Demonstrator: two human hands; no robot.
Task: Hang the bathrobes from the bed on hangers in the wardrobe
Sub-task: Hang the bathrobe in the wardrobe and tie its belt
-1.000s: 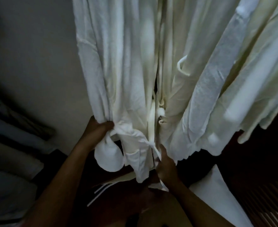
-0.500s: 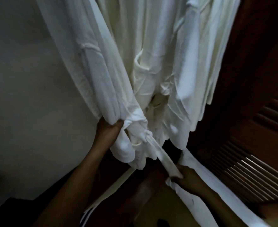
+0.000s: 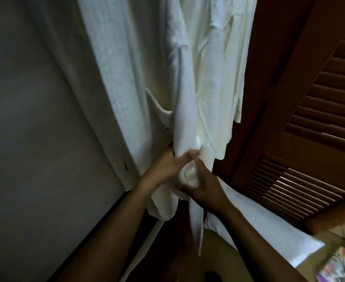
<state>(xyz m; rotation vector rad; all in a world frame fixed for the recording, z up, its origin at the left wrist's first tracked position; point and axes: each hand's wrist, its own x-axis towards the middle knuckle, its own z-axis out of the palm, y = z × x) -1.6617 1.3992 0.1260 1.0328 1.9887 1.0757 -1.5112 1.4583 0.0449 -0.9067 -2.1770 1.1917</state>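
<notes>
Several white bathrobes [image 3: 139,74] hang side by side inside the wardrobe, their hangers out of view above. My left hand [image 3: 167,165] grips the bunched lower cloth of the nearest robe at its waist. My right hand [image 3: 204,188] meets it there and pinches the white belt [image 3: 196,224], whose loose end hangs straight down below my hands. A cream-coloured robe [image 3: 218,88] hangs behind, further right.
A pale wardrobe wall [image 3: 35,119] fills the left. A brown louvred door [image 3: 314,129] stands open on the right. A white sheet [image 3: 269,226] lies under my right forearm. Colourful items [image 3: 338,265] show at the bottom right corner.
My right hand has come up from the lower right, bringing the belt to the robe's waist beside my left hand. The view has swung left and closer.
</notes>
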